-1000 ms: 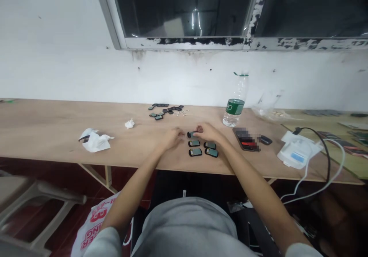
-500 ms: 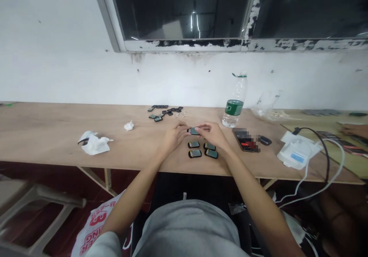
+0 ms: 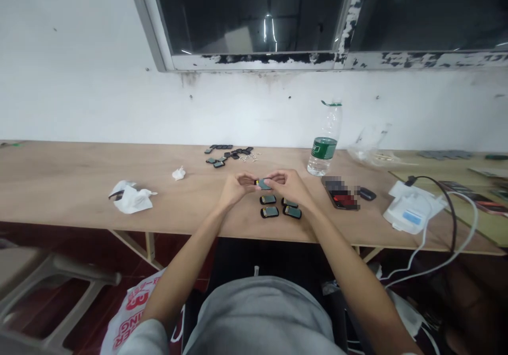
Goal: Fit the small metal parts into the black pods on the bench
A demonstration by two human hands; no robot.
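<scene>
- Pinching one dark-rimmed screen piece [image 3: 262,184] by its left end, the left hand [image 3: 235,188] bends inward at the wrist, thumb nearest the body and fingers curled on the far side.
- The right hand [image 3: 291,185] mirrors it, its thumb over the piece's right part and its fingers arched behind; these fingers, too, close on the piece.
- The piece sits between the two sets of fingertips, lying crosswise, its greenish-grey face up; whether it touches the wooden table [image 3: 79,185] below cannot be told.
- Both forearms reach forward from the body and slant toward each other, framing the space just in front of the fingers.
- Within that space, on the body side of the fingertips, four similar pieces [image 3: 270,212] lie in two rows of two, close together.
- Beyond the left fingers, a loose cluster of small dark pieces [image 3: 235,155] rests near the wall.
- Right of the right fingers stand a bottle [image 3: 323,151], farther back, and a phone [image 3: 337,192], lying flat.
</scene>
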